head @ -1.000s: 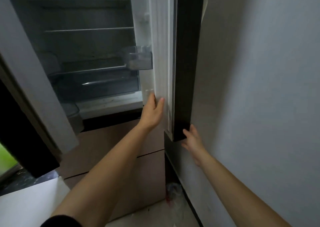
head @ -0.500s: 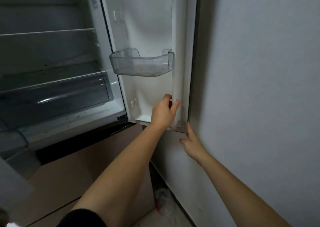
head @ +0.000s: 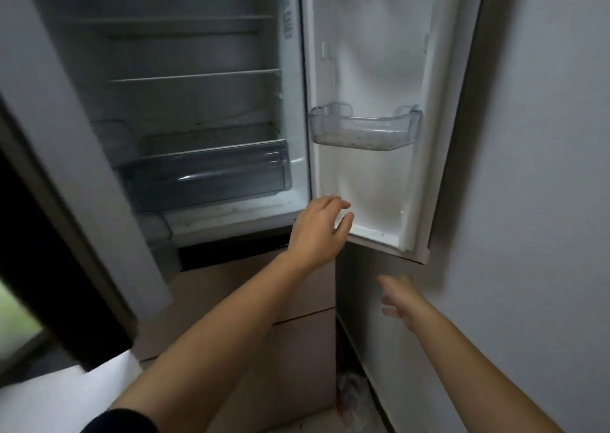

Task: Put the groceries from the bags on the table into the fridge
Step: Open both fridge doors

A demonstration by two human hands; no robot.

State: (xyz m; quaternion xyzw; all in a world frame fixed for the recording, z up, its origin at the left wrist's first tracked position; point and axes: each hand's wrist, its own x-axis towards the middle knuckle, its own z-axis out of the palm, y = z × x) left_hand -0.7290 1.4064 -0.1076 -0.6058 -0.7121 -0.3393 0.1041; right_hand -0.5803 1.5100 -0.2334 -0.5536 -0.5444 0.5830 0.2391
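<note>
Fridge [head: 185,109] stands open straight ahead in the head view, its right door [head: 373,69] swung back beside the wall [head: 544,168] and its left door [head: 66,175] angled out at the left. A clear bin [head: 363,128] hangs on the right door; inside are glass shelves [head: 194,76] and a clear drawer [head: 211,175]. The left hand [head: 317,231] is at the right door's lower inner corner, fingers loosely spread, gripping nothing; contact cannot be told. The right hand [head: 401,300], blurred, hovers below that door with fingers extended, released.
</note>
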